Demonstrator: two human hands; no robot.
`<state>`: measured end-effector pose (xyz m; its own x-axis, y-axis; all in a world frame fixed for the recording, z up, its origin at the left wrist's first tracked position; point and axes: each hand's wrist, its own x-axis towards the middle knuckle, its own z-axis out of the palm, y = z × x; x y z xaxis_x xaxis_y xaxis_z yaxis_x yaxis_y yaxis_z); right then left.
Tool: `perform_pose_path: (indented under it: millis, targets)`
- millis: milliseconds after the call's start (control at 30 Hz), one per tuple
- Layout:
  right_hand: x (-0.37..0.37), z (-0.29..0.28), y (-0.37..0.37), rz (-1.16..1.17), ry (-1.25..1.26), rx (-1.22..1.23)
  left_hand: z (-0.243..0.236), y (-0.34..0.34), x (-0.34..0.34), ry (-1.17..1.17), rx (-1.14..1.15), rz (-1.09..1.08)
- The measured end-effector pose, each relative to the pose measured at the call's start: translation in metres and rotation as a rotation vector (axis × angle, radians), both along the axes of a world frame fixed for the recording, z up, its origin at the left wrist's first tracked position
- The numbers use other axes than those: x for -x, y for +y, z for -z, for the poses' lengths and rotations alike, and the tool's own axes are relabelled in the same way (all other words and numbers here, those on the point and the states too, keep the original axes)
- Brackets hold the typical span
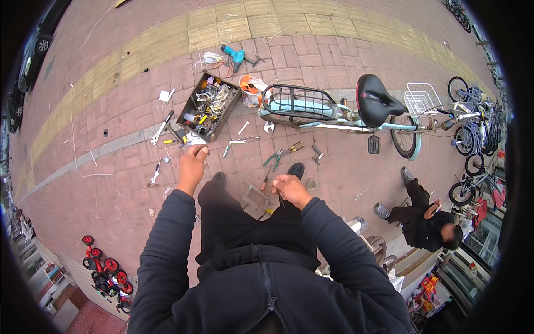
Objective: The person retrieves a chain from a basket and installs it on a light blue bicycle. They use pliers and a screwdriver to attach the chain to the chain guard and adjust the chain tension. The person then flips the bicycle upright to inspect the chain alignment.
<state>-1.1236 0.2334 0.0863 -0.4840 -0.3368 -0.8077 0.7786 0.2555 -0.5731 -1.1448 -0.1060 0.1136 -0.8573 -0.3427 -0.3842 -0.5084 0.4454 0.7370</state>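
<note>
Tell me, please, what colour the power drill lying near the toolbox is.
The power drill is mostly teal blue, seen best in the head view.

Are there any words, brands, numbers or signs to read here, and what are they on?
None that I can read.
Black bicycle saddle: any marking is too small.
Blue drill: any lettering is too small.
Red and yellow packages: too small and blurred.

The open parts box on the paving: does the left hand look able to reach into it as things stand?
Probably yes: the parts box has no lid on, and nothing seems to stand between it and the left hand, though depth is unclear.
</note>
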Motion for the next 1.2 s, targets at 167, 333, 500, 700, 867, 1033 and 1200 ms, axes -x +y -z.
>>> perform_pose_path:
  millis: [167, 333, 500, 700, 867, 1033, 1200]
  targets:
    - [0.007, 0.1, 0.05, 0.114, -0.115, -0.115, 0.125, 0.005, 0.024, -0.285, 0.188, 0.107]
    - [0.008, 0.187, 0.033, 0.277, -0.264, 0.072, 0.22, 0.079, 0.03, -0.186, 0.433, 0.519]
    - [-0.005, 0.292, -0.005, 0.377, -0.421, 0.553, 0.272, 0.157, 0.028, -0.727, -0.765, 0.081]
    - [-0.052, 0.503, 0.022, -0.186, -0.066, -0.58, 0.276, 0.156, 0.077, -0.455, -0.544, 0.148]
    - [-0.058, 0.595, 0.03, -0.637, 0.17, -0.815, 0.234, 0.148, 0.09, -0.179, -0.67, 0.183]
    - [0.024, 0.538, 0.027, -0.713, 0.267, -0.754, 0.213, 0.139, 0.076, 0.013, -0.743, 0.13]
    - [0.076, 0.363, 0.047, -0.617, 0.532, -0.398, 0.204, 0.14, 0.067, 0.073, -0.897, 0.127]
